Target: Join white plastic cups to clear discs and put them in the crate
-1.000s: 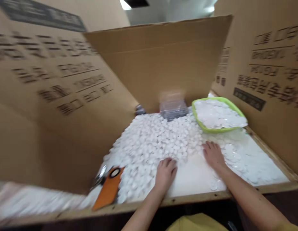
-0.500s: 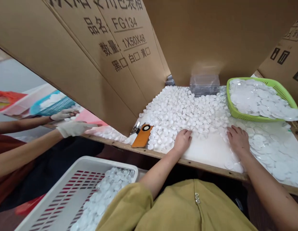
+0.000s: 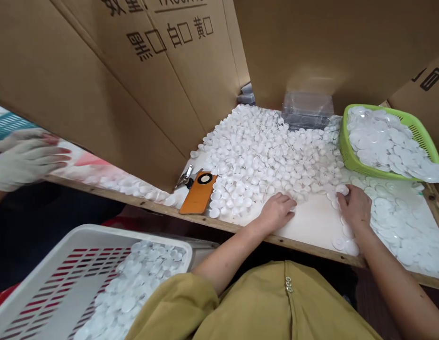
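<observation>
Between the thumb and fingers of my right hand (image 3: 357, 208) is a small round white plastic disc (image 3: 342, 189), just above the table. My left hand (image 3: 277, 212) rests at the front edge of a broad heap of small white cup-like plastic pieces (image 3: 262, 156). Its fingers are curled downward, and whatever they hold is hidden. Bare white tabletop (image 3: 313, 224) shows between the two hands. Flat, clear-white discs (image 3: 400, 222) lie spread to the right of my right hand, with a few more near its wrist.
A green basket (image 3: 347, 156) heaped with discs stands back right. Clear plastic boxes (image 3: 307, 111) sit behind the heap. An orange phone (image 3: 198, 196) and keys (image 3: 185, 177) lie left. Cardboard walls (image 3: 191, 85) enclose the table. A white basket (image 3: 95, 231) stands below; a co-worker's gloved hands (image 3: 28, 158) are left.
My right hand has closed on a disc at the heap's right edge. The left hand's fingers have curled further. The view has tilted down, and the co-worker's gloved hands appear farther left.
</observation>
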`<act>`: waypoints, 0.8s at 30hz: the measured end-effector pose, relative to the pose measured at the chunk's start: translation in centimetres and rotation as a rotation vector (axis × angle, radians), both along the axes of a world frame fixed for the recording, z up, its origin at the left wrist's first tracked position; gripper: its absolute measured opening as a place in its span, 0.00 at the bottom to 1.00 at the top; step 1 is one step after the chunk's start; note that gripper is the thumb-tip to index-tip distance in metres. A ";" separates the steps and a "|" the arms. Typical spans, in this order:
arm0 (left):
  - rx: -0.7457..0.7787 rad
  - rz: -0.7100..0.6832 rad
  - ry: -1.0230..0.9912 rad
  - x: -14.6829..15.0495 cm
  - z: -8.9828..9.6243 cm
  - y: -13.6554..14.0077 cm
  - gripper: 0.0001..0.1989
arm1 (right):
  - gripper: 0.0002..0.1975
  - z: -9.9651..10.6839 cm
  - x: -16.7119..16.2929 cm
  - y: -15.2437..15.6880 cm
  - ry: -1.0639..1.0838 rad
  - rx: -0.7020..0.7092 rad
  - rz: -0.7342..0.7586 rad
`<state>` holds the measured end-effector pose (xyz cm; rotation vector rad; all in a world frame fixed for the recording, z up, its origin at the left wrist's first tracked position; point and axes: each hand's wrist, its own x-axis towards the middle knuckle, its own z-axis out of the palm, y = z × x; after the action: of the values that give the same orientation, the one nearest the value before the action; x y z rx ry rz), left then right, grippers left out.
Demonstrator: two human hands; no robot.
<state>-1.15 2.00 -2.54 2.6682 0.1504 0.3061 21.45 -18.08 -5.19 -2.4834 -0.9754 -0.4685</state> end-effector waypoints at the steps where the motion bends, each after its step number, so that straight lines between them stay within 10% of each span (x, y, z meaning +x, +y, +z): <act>1: -0.021 -0.058 0.011 0.0 0.0 -0.1 0.11 | 0.20 0.1 0.0 0.0 0.017 -0.006 -0.006; 14: -0.149 -0.144 0.104 0.2 -0.5 0.1 0.11 | 0.20 0.3 -0.5 0.2 0.034 -0.002 -0.066; 24: -0.120 -0.125 0.142 0.6 0.1 0.2 0.15 | 0.11 0.9 -0.7 1.0 -0.112 -0.022 0.166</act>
<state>-0.54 2.18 -2.42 2.5655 0.0433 0.0657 20.70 -17.06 -4.31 -2.3912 -1.2251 -0.5499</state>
